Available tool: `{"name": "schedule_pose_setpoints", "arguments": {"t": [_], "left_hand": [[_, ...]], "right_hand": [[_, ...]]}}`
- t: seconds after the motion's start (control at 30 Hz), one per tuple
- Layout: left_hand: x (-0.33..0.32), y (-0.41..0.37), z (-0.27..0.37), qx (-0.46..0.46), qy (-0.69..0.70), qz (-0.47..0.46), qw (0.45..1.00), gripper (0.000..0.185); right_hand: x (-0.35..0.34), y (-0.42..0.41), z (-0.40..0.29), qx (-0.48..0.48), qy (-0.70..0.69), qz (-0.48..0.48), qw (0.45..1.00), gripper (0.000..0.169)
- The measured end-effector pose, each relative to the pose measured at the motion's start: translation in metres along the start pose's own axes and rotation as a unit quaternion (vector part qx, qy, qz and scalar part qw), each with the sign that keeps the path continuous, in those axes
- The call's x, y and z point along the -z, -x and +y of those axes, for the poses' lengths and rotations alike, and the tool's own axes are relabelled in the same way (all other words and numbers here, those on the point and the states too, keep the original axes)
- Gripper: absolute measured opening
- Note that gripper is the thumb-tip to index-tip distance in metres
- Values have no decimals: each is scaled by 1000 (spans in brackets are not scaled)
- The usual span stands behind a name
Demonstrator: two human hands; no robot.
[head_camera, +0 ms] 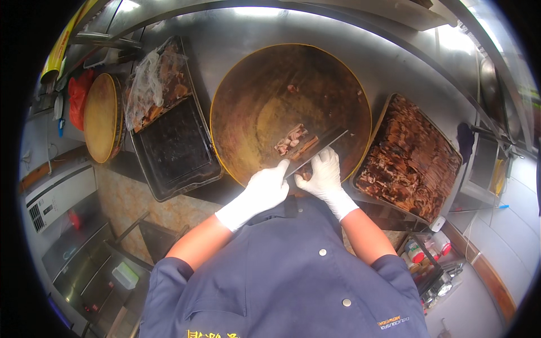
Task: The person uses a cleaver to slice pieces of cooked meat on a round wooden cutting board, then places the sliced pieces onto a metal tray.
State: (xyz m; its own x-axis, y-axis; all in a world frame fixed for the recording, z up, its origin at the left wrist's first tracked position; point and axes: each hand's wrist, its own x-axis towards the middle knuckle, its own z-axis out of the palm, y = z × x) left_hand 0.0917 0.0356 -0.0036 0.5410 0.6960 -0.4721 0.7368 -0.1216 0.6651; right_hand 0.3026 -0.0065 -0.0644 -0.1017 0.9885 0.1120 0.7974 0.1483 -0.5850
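My left hand [270, 183], in a white glove, grips the near end of a cleaver [318, 153], its thumb laid along the blade; the handle is hidden. The blade slants up to the right over a large round wooden chopping block [258, 84]. My right hand [323, 171], also gloved, has its fingertips beside the blade and holds a piece of browned meat [305, 172] between fingers and thumb. Sliced meat strips [307, 145] lie just left of the blade, with chopped pinkish meat [290, 139] beside them. Small scraps [292, 88] sit farther up the block.
At the right stands a tray full of sliced brown meat [410, 156]. Left of the block is a black tray [173, 145], its far part holding meat under clear plastic [150, 88]. Farther left are a smaller round board [100, 118] and a red plastic bag [79, 99]. A metal shelf edge curves overhead.
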Motion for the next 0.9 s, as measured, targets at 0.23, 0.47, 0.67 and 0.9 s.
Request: {"name": "schedule_pose_setpoints", "arguments": {"t": [0.23, 0.47, 0.67, 0.9], "left_hand": [[9, -6, -4, -7, 83, -16, 996, 64], [19, -3, 2, -5, 83, -31, 996, 66], [10, 2, -2, -25, 19, 34, 999, 58], [21, 60, 17, -23, -90, 27, 995, 53]], "right_hand": [[-2, 1, 2, 36, -23, 39, 998, 58], [-4, 3, 4, 33, -31, 43, 998, 57], [-6, 6, 6, 26, -37, 33, 998, 62], [1, 4, 2, -33, -11, -19, 999, 71]]}}
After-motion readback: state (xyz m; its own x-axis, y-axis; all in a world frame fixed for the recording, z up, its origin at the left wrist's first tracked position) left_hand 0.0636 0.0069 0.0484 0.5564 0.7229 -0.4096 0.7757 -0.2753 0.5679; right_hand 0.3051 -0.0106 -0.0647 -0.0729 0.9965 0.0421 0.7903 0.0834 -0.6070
